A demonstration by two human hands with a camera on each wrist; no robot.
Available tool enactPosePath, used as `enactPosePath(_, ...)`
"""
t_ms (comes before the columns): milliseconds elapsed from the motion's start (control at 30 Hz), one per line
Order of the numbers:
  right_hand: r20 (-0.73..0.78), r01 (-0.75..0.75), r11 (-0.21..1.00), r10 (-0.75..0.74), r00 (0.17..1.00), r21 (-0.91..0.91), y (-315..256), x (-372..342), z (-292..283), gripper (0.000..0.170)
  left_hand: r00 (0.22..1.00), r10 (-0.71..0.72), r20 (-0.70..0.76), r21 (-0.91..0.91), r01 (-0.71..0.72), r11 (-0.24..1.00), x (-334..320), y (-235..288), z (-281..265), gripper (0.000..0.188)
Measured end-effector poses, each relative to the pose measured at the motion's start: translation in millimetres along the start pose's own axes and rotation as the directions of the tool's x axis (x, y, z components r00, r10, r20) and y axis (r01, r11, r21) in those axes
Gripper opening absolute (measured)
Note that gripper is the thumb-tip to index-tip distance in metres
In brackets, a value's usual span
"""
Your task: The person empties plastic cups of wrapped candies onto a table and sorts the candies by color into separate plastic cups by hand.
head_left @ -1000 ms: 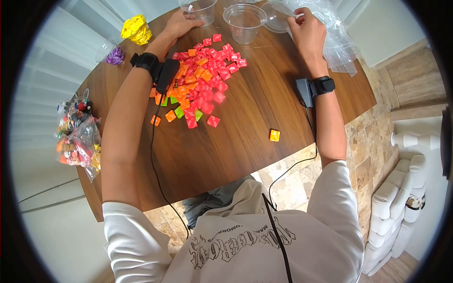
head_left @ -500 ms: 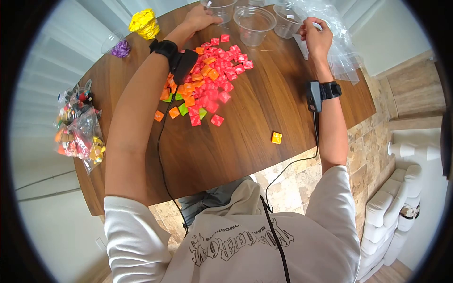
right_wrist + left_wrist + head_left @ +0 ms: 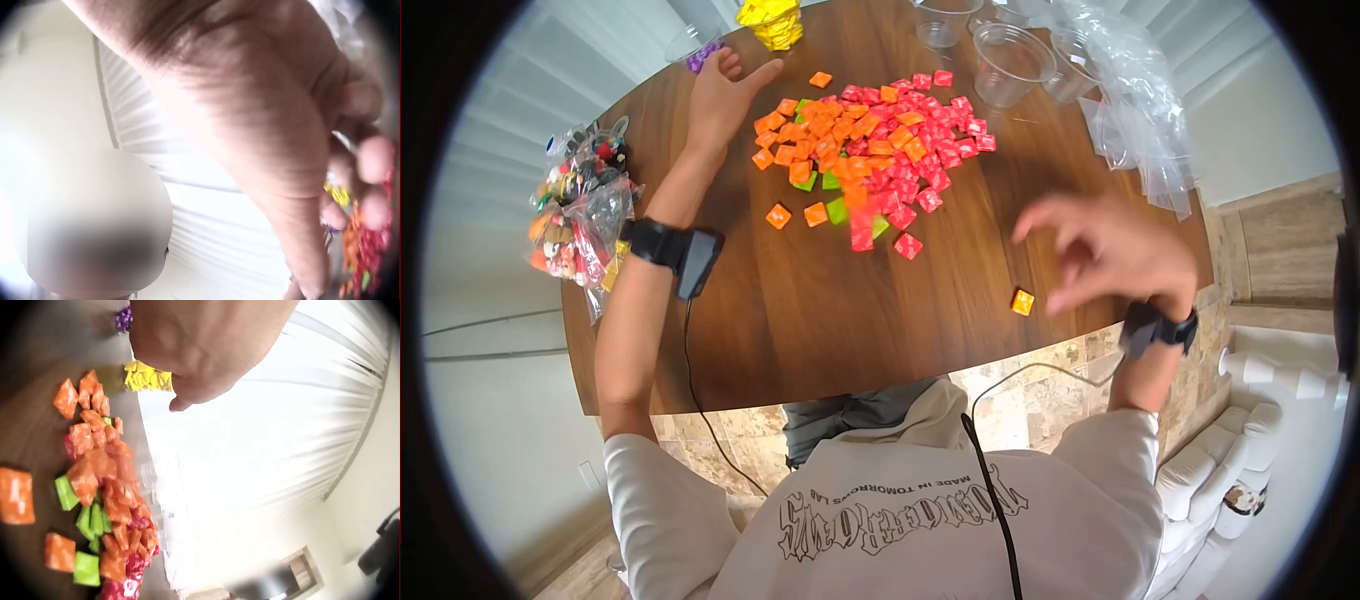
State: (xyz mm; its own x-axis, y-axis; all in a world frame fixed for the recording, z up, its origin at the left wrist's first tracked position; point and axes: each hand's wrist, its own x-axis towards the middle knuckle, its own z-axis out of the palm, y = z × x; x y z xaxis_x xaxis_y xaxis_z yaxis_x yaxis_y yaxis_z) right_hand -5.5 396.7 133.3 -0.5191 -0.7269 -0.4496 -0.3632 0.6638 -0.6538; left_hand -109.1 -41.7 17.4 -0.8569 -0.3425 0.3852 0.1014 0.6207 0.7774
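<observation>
My left hand is over the far left of the table, its thumb spread out to the side. It overlaps the near edge of the purple wrapped candies, which sit in a clear cup. Yellow wrapped candies fill another cup just to the right. My right hand, blurred, hovers above the right part of the table with its fingers loosely bent and nothing between them. A lone yellow-orange candy lies near its thumb. Between the hands spreads a pile of orange candies, red candies and some green ones.
Several clear plastic cups stand at the back right beside clear plastic bags. Bagged small figures lie at the left edge. A cable hangs from the left wrist camera.
My left hand has left the clear cup at the back and moved left to the purple candies. My right hand has let go of its cup and come back towards the body.
</observation>
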Motion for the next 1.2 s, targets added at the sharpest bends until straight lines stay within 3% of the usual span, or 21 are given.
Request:
enactPosePath(67,0.187,0.03,0.991,-0.006,0.982,-0.129,11,17,34,0.06,0.997,-0.078,-0.009,0.052,0.078,0.996,6,7,0,0.073)
enactPosePath(100,0.142,0.031,0.981,-0.004,0.99,-0.19,8,20,46,0.047,0.986,-0.129,0.108,0.037,0.125,0.991,8,30,2,0.081)
enactPosePath(133,0.093,0.04,0.993,-0.029,0.995,-0.112,14,24,53,0.039,0.958,-0.174,0.228,0.027,0.172,0.985,9,42,4,0.09)
enactPosePath(167,0.038,0.049,0.998,-0.048,0.998,-0.031,19,26,58,0.031,0.957,-0.174,0.232,0.022,0.174,0.985,15,32,13,0.09)
enactPosePath(233,-0.02,0.092,0.994,-0.093,0.995,-0.064,23,34,55,0.026,0.987,-0.143,0.076,-0.156,0.153,0.976,44,-4,48,0.096)
enactPosePath(300,-0.076,0.131,0.986,-0.139,0.987,-0.102,27,49,49,0.022,0.991,-0.116,0.073,-0.224,0.13,0.966,80,-56,75,0.095)
enactPosePath(333,-0.216,0.123,0.984,-0.149,0.965,-0.129,29,60,48,0.022,0.994,-0.092,0.063,-0.281,0.106,0.954,90,-67,82,0.094)
enactPosePath(400,-0.415,0.142,0.977,-0.196,0.889,-0.159,33,79,45,0.023,0.989,-0.149,0.016,-0.294,0.147,0.944,91,-64,85,0.092)
enactPosePath(433,-0.421,0.135,0.978,-0.192,0.887,-0.162,32,83,39,0.023,0.977,-0.21,-0.036,-0.302,0.189,0.934,88,-59,83,0.09)
enactPosePath(533,-0.454,0.195,0.959,-0.271,0.849,-0.208,22,82,14,0.02,0.979,-0.191,0.068,-0.239,0.201,0.95,67,-28,59,0.085)
enactPosePath(600,-0.67,0.134,0.967,-0.246,0.701,-0.215,24,77,-13,0.016,0.976,-0.186,0.109,-0.247,0.208,0.946,64,-32,56,0.08)
enactPosePath(633,-0.774,-0.007,0.951,-0.248,0.583,-0.31,18,75,-30,0.018,0.984,-0.099,0.145,-0.292,0.138,0.946,64,-44,54,0.081)
enactPosePath(667,-0.817,-0.05,0.908,-0.348,0.46,-0.415,16,79,-48,0.019,0.984,-0.008,0.176,-0.339,0.069,0.938,63,-50,53,0.083)
enactPosePath(700,-0.788,-0.14,0.826,-0.449,0.422,-0.546,27,89,-73,0.019,0.983,-0.007,0.182,-0.34,0.069,0.938,59,-46,53,0.083)
enactPosePath(733,-0.74,-0.234,0.719,-0.547,0.391,-0.655,39,101,-99,0.018,0.979,0.02,0.204,-0.345,0.052,0.937,52,-37,49,0.069)
enactPosePath(800,-0.724,-0.334,0.727,-0.315,0.614,-0.6,47,120,-133,0.051,0.973,0.05,0.225,-0.35,0.033,0.936,40,-20,37,0.056)
enactPosePath(833,-0.724,-0.335,0.727,-0.314,0.614,-0.599,54,132,-144,0.051,0.968,0.045,0.247,-0.361,0.049,0.931,36,-12,31,0.066)
enactPosePath(900,-0.621,-0.365,0.628,-0.248,0.744,-0.687,66,156,-156,0.035,0.964,0.033,0.265,-0.369,0.069,0.927,32,-4,19,0.077)
enactPosePath(1033,-0.7,-0.497,0.62,-0.123,0.703,-0.607,73,178,-163,0.021,0.974,0.073,0.214,-0.312,-0.002,0.95,9,21,-24,0.074)
enactPosePath(1133,-0.736,-0.57,0.513,-0.203,0.646,-0.642,85,174,-166,0.018,0.951,0.08,0.299,-0.257,-0.001,0.966,-21,44,-58,0.075)
enactPosePath(1200,-0.742,-0.565,0.535,-0.196,0.641,-0.629,85,171,-163,0.016,0.896,0.175,0.407,-0.217,-0.092,0.972,-37,49,-71,0.073)
